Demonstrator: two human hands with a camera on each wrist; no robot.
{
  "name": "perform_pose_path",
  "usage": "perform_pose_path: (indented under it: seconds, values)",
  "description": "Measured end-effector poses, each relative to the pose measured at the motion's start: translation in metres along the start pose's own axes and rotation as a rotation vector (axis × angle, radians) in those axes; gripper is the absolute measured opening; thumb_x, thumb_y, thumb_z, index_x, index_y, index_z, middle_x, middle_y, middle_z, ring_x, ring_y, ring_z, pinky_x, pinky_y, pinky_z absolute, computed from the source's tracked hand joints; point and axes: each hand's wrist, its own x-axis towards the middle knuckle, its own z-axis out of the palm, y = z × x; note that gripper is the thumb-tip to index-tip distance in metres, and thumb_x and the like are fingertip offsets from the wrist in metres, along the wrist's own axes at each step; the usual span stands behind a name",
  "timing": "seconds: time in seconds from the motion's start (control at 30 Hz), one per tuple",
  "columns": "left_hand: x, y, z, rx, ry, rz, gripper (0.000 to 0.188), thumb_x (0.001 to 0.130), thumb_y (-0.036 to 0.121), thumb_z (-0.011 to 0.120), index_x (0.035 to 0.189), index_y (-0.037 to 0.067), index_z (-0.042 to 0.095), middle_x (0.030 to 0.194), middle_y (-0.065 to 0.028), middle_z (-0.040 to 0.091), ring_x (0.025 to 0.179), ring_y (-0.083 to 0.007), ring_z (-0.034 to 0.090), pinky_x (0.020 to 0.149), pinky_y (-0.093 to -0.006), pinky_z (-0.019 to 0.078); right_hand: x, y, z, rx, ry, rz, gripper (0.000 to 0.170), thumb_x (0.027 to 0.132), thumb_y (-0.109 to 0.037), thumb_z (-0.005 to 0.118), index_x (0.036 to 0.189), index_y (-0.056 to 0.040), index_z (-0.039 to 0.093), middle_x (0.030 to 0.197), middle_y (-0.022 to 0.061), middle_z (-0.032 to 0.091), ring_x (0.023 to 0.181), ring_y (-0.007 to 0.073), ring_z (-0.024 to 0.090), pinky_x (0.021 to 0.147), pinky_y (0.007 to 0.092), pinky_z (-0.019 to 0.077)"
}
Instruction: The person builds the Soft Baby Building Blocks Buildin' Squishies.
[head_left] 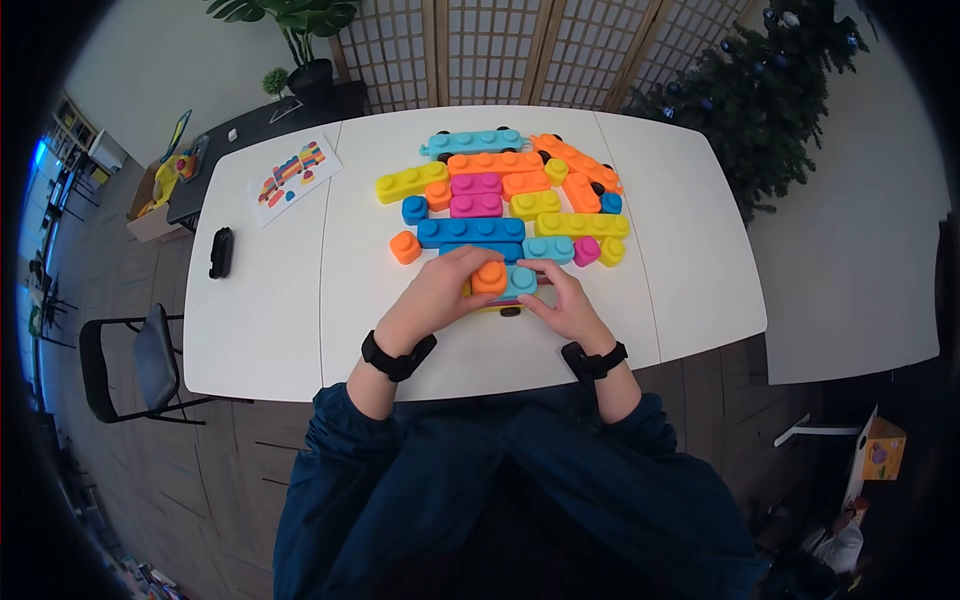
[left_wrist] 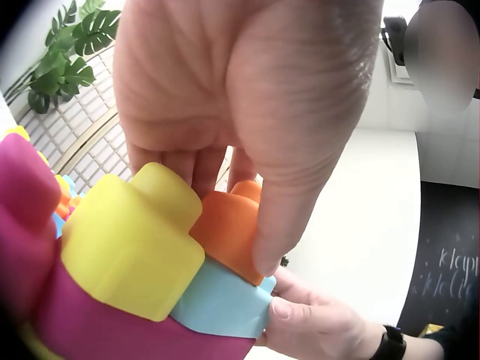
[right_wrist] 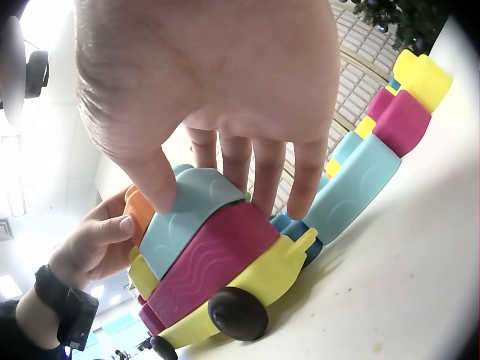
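Note:
My left hand (head_left: 430, 297) pinches an orange block (head_left: 489, 278) between thumb and fingers. The block sits on one end of a light blue block (head_left: 522, 281), beside a yellow block (left_wrist: 135, 240). My right hand (head_left: 568, 308) holds the other end of the light blue block, thumb on the near side and fingers behind. Under these lies a magenta block (right_wrist: 214, 255) on a yellow base (right_wrist: 279, 271) with black wheels (right_wrist: 238, 313), standing on the table. Another magenta block (left_wrist: 26, 195) appears at the left edge of the left wrist view.
Beyond the hands, long blue blocks (head_left: 470, 232) and many yellow, orange and magenta blocks spread over the white table (head_left: 270, 340). A single orange block (head_left: 405, 247) stands apart at left. Further left lie a printed picture sheet (head_left: 292, 178) and a black object (head_left: 221, 253).

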Motion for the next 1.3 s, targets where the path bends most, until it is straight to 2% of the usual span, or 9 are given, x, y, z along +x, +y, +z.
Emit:
perform_pose_path:
  seconds: [0.23,0.33,0.43,0.5,0.8,1.03,1.1,1.13,1.3]
  values:
    - [-0.005,-0.002,0.002,0.018,0.026,0.022,0.052,0.076,0.010,0.084,0.124,0.007,0.063,0.119,-0.0153,0.067,0.108,-0.0354,0.065,0.093,-0.0396,0.0533,0.001,0.001,0.001,0.000,-0.001,-0.009,0.049,0.089,-0.016,0.077,0.134,-0.0092,0.059,0.114,0.0092,0.065,0.100,0.0235,0.062,0.091,0.0349,0.0509]
    - [-0.007,-0.015,-0.012,-0.063,0.125,0.090,0.052,0.078,0.011,0.083,0.126,0.004,0.062,0.121,-0.0157,0.066,0.111,-0.0335,0.065,0.093,-0.0396,0.0531,0.001,0.000,0.001,-0.012,0.000,-0.018,0.049,0.089,-0.016,0.077,0.134,-0.0093,0.059,0.112,0.0092,0.065,0.100,0.0232,0.062,0.090,0.0345,0.0508]
    - [-0.011,-0.048,-0.030,-0.047,0.247,-0.039,0.054,0.078,0.018,0.084,0.125,0.005,0.060,0.119,-0.0157,0.065,0.109,-0.0364,0.064,0.089,-0.0409,0.0531,0.000,0.001,0.001,-0.015,-0.004,-0.017,0.049,0.089,-0.016,0.077,0.134,-0.0096,0.059,0.110,0.0092,0.064,0.099,0.0231,0.061,0.090,0.0342,0.0507]
    - [-0.016,-0.080,-0.032,0.203,0.373,-0.139,0.054,0.078,0.016,0.085,0.125,0.004,0.062,0.119,-0.0147,0.066,0.107,-0.0319,0.065,0.092,-0.0390,0.0536,0.001,0.000,0.002,-0.015,-0.006,-0.011,0.049,0.089,-0.016,0.077,0.134,-0.0095,0.059,0.110,0.0092,0.064,0.099,0.0231,0.061,0.090,0.0342,0.0506]
    - [-0.023,-0.125,-0.021,0.198,0.292,-0.338,0.043,0.076,0.011,0.082,0.115,0.004,0.065,0.110,-0.0155,0.067,0.101,-0.0354,0.066,0.086,-0.0404,0.0550,0.001,0.000,0.002,-0.025,-0.009,-0.011,0.049,0.089,-0.016,0.077,0.134,-0.0092,0.059,0.109,0.0101,0.064,0.098,0.0235,0.062,0.090,0.0344,0.0506]
    - [-0.015,-0.059,-0.047,0.139,0.344,-0.232,0.043,0.078,0.010,0.080,0.118,0.003,0.064,0.110,-0.0147,0.068,0.100,-0.0324,0.068,0.085,-0.0384,0.0552,0.006,-0.011,-0.007,-0.101,-0.002,-0.014,0.056,0.088,-0.016,0.077,0.139,-0.0081,0.054,0.129,0.0113,0.063,0.116,0.0253,0.063,0.100,0.0372,0.0491]
    - [-0.010,-0.032,-0.054,0.064,0.338,-0.050,0.049,0.079,0.011,0.080,0.124,0.004,0.063,0.116,-0.0150,0.068,0.103,-0.0316,0.068,0.088,-0.0375,0.0549,0.017,-0.017,-0.013,-0.065,0.037,-0.047,0.059,0.088,-0.016,0.077,0.140,-0.0072,0.053,0.132,0.0110,0.062,0.118,0.0252,0.062,0.102,0.0375,0.0482]
    - [-0.008,-0.021,-0.055,0.065,0.339,-0.051,0.049,0.079,0.011,0.080,0.124,0.004,0.063,0.116,-0.0150,0.068,0.103,-0.0316,0.068,0.088,-0.0375,0.0549,0.023,-0.022,-0.016,-0.030,0.077,-0.078,0.061,0.088,-0.016,0.077,0.142,-0.0064,0.052,0.136,0.0108,0.060,0.121,0.0250,0.061,0.104,0.0378,0.0472]
    - [0.003,0.022,-0.045,0.061,0.189,0.113,0.054,0.084,0.015,0.079,0.134,0.005,0.059,0.121,-0.0175,0.067,0.112,-0.0361,0.064,0.096,-0.0406,0.0529,0.052,-0.071,-0.016,-0.013,0.028,-0.177,0.062,0.088,-0.014,0.076,0.143,-0.0060,0.051,0.138,0.0117,0.060,0.125,0.0266,0.060,0.108,0.0388,0.0443]
